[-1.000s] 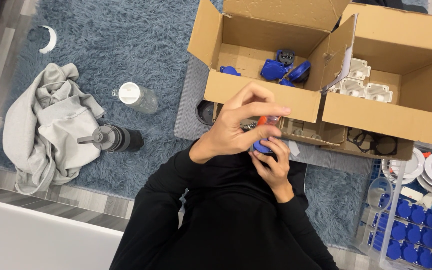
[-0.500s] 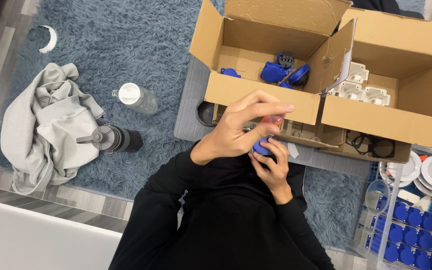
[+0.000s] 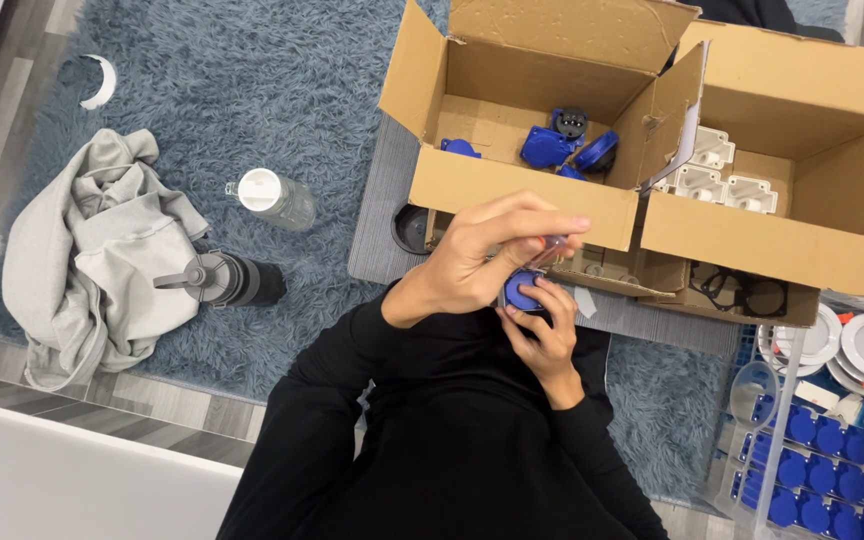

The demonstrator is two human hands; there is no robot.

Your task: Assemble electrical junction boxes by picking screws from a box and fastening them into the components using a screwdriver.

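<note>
— How is the blue part held?
— It is gripped from below by the right hand, while a small tool is pinched onto it by the left hand.
— And beyond?
— More blue parts are kept in the open cardboard box.

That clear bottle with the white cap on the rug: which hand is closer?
Left. The left hand is across the rug from the clear bottle; the right hand, holding a blue part, is farther.

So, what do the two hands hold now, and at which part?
The right hand grips a round blue part by its rim. The left hand pinches a small tool above it.
</note>
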